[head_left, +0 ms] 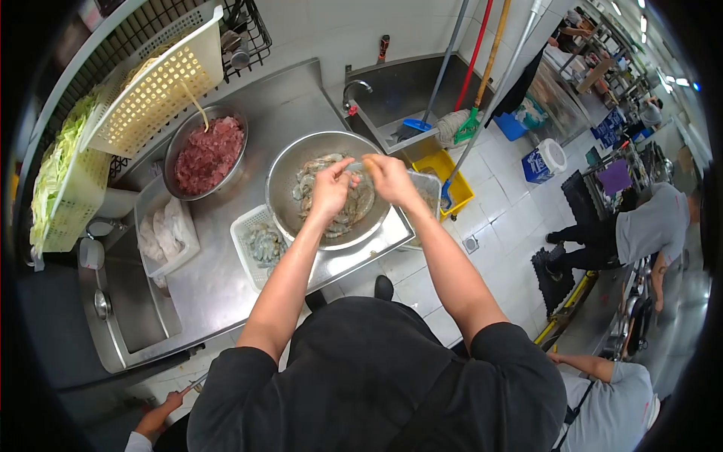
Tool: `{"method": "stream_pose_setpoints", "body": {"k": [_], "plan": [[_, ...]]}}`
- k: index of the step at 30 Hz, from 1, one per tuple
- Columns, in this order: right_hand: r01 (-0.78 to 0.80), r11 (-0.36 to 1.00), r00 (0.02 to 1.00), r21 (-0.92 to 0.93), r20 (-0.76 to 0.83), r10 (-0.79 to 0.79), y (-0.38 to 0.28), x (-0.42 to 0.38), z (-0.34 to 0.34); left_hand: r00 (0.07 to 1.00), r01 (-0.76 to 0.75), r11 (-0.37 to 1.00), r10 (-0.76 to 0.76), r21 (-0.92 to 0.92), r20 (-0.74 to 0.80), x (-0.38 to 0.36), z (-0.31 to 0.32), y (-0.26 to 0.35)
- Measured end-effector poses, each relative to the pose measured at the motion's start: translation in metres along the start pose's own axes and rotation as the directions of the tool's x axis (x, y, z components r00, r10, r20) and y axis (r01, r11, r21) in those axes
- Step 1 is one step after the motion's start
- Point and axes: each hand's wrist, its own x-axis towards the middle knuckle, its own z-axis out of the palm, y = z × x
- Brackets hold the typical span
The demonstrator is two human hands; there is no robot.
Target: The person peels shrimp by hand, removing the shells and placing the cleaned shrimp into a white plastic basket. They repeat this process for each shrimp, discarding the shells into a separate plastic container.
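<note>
A large steel bowl [282, 162] holds grey, unpeeled shrimp [360, 205] and stands at the counter's edge in front of me. Above it are both my hands, close together. My left hand [331, 190] has its fingers drawn into a pinch; what sits between them is too small to tell. My right hand [388, 179] is also closed at the fingertips, slightly blurred, its contents hidden. Left of the bowl, partly under its rim, a white basket [245, 233] contains paler shrimp [265, 245]. Another clear container [428, 188] shows beyond the bowl's right side, under my right forearm.
A bowl of raw meat [211, 154] and a tub of pale meat [160, 233] stand left on the steel counter [215, 264]. Sinks lie behind [399, 94] and at left [143, 309]. Mops, a yellow bucket [459, 181] and co-workers [651, 226] are to the right.
</note>
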Motion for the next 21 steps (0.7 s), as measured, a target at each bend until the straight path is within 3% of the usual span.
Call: {"method": "stream_pose_setpoints", "body": {"k": [2,7,10,12,14,17,21], "plan": [[-0.059,0.998,0.986,0.034,0.158,0.053,-0.019,0.004,0.005,0.999,-0.036,0.999,0.036,0.035,-0.026,-0.003,0.003,0.005],[0.034,0.997,0.982,0.067,0.185,-0.046,-0.027,0.006,0.012,0.992,-0.076,0.997,0.079,0.031,-0.1,-0.002,-0.011,0.007],[0.141,0.984,0.961,0.108,0.223,-0.162,-0.037,0.008,0.013,0.994,-0.054,0.99,0.041,-0.127,-0.101,0.0,-0.024,0.011],[0.199,0.971,0.944,0.132,0.239,-0.226,-0.038,0.008,0.017,0.994,0.066,0.949,-0.089,-0.307,-0.062,0.004,-0.032,0.005],[0.368,0.924,0.905,-0.103,0.27,-0.33,-0.03,0.008,0.023,0.991,0.101,0.913,-0.127,-0.395,-0.04,0.005,-0.036,-0.003],[0.323,0.913,0.929,-0.249,0.267,-0.256,-0.037,0.005,0.026,0.986,0.15,0.855,-0.168,-0.497,0.01,0.004,-0.04,-0.004],[0.341,0.921,0.928,-0.187,0.222,-0.298,-0.031,0.012,0.026,0.988,0.148,0.88,-0.147,-0.45,0.038,-0.005,-0.043,0.003]]}}
